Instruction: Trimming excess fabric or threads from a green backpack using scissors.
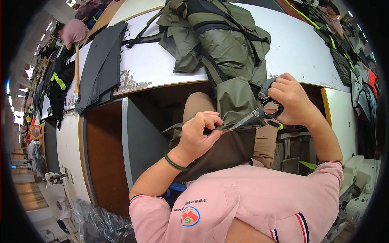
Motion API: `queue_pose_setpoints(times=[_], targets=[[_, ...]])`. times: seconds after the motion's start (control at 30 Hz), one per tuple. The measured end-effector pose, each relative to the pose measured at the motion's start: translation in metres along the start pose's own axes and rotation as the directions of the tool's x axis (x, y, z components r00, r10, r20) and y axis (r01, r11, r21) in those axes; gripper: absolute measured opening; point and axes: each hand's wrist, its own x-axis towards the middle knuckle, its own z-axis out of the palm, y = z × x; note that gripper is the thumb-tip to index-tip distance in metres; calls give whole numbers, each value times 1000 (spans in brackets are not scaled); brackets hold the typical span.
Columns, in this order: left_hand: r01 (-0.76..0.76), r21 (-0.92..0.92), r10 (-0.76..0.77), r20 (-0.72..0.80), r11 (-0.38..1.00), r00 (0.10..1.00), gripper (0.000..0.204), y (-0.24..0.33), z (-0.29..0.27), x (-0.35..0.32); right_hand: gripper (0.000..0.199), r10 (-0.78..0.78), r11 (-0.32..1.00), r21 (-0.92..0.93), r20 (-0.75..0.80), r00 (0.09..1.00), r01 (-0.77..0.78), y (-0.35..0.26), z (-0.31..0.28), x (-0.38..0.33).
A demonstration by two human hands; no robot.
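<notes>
Two hands, scissors (256, 116), perhaps trimming fabric (234, 99)

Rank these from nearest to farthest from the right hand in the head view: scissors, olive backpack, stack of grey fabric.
1. Scissors: held in the right hand.
2. Olive backpack: on the table, just above and left of it.
3. Stack of grey fabric: far left on the table.

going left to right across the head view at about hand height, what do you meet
dark grey fabric sheets hanging over the table edge → left hand pinching the olive fabric piece → scissors with blades at that fabric → right hand in the scissor handles → white table panel
</notes>
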Motion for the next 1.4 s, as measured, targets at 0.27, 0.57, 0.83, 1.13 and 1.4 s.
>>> queue_pose_setpoints(times=[0.27, 0.57, 0.83, 1.13, 1.4], targets=[[275, -1, -273, 113, 961, 955, 21, 15, -2, 13, 46, 88, 994, 69, -107, 990, -80, -11, 5, -5], [638, -133, -504, 500, 759, 704, 16, 5, -6, 20, 17, 352, 724, 598, 109, 930, -344, -24, 33, -5], [817, -244, -580, 601, 522, 550, 15, 2, -7, 29, 27, 99, 884, 442, 144, 985, -153, -22, 37, -8], [800, -224, -492, 687, 557, 535, 17, -5, -8, 31, 30, 268, 667, 602, 356, 895, -439, -10, 34, -4], [886, -307, -506, 734, 347, 453, 19, -10, -14, 36, 32, 7, 997, -79, 45, 999, -4, 1, -18, 6]])
